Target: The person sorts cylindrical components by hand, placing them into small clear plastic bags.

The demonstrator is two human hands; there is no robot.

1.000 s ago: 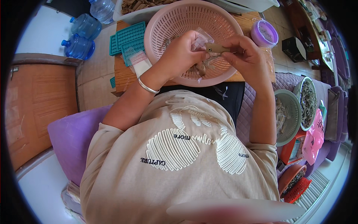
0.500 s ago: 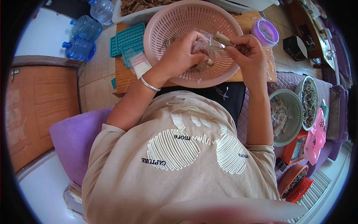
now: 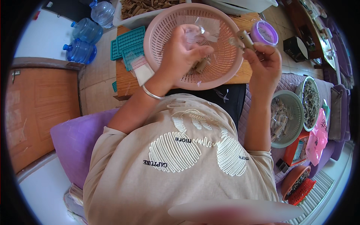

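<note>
Above the pink colander point(image 3: 159, 71), my left hand point(image 3: 179, 56) has a clear plastic bag point(image 3: 210, 29) in its curled fingers, blurred by motion. Its thumb sticks out apart from them. A silver bangle circles that wrist. Over the colander's right rim, my right hand point(image 3: 264, 63) pinches a small tan tube point(image 3: 245, 39) between thumb and fingers. Some thin clear material hangs at the tube's left side. Inside the colander, partly behind my left hand, lie a few more tan tubes point(image 3: 201, 65).
A white bin point(image 3: 127, 20) of tan pieces stands behind the colander. Teal trays point(image 3: 129, 40) and white packets point(image 3: 143, 73) lie left on the wooden table. A purple tub point(image 3: 275, 28) is at right. Green baskets point(image 3: 299, 123) of wrapped pieces sit on the quilted seat.
My hands have moved apart: the right went rightward with the tan tube, while the left rose slightly with the clear bag, which now shows spread out.
</note>
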